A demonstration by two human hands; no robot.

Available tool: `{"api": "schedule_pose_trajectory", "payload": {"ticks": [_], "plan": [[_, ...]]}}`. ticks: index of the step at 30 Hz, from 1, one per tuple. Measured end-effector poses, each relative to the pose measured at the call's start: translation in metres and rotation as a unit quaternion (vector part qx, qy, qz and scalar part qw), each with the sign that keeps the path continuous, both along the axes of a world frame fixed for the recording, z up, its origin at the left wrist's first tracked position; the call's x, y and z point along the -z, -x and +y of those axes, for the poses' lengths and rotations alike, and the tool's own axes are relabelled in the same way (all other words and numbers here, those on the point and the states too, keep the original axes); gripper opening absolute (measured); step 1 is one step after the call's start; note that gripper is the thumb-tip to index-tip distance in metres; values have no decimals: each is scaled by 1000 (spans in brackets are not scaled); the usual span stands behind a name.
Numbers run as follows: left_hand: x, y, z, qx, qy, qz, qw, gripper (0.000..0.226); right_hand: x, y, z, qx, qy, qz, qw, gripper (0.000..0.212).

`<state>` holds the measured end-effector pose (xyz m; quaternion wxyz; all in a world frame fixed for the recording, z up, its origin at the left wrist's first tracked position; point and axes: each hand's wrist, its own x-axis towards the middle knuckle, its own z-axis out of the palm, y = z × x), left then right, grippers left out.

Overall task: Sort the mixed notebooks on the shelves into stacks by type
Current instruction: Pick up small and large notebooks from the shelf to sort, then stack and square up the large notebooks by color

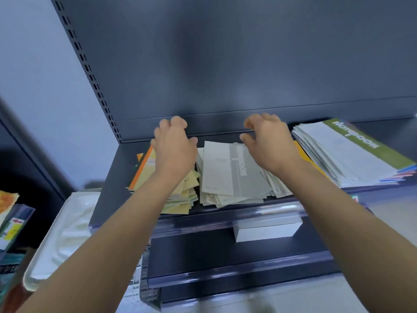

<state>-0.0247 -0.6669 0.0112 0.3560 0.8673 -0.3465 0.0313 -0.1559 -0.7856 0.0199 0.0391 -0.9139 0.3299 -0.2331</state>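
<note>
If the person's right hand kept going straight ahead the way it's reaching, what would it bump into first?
Most likely the shelf's dark back panel: the right hand reaches over the grey notebook stack, and nothing shows between it and the panel. Depth is hard to judge.

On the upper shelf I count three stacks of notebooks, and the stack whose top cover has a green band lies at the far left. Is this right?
Not quite. The stack with the green band lies at the far right of the upper shelf; the yellow and orange stack is at the far left. The head view shows it. Three stacks is right.
</note>
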Motion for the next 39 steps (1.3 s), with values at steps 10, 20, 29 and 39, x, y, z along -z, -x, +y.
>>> {"api": "schedule_pose_trajectory", "payload": {"ticks": [10, 20, 29, 39], "plan": [[-20, 127, -111, 197, 64, -9, 978, 23, -10, 130, -86, 135, 45, 25, 989, 31], [17, 242, -252, 159, -66, 78, 982, 42, 3, 254, -227, 111, 0, 54, 992, 34], [41, 259, -284, 29, -114, 191, 974, 60, 26, 261, -299, 4, -52, 129, 990, 34], [56, 243, -328, 30, -152, 291, 944, 48, 47, 249, -354, 1, -101, 200, 975, 55]]}}
